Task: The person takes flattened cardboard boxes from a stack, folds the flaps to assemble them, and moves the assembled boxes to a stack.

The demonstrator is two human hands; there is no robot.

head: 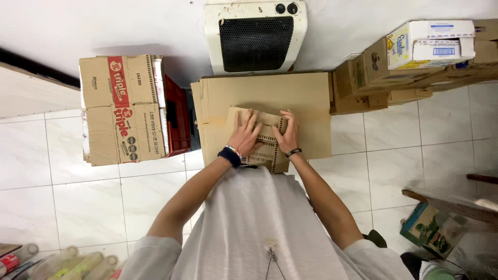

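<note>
I see my left hand [245, 136] and right hand [288, 134] pressing flat, fingers spread, side by side on the small flattened brown cardboard piece [270, 155] lying just ahead on the big flat cardboard sheet [306, 98].

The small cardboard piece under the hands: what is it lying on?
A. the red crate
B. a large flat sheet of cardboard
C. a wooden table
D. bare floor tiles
B: both hands, left hand and right hand, press the small cardboard piece onto a large flat cardboard sheet.
</note>
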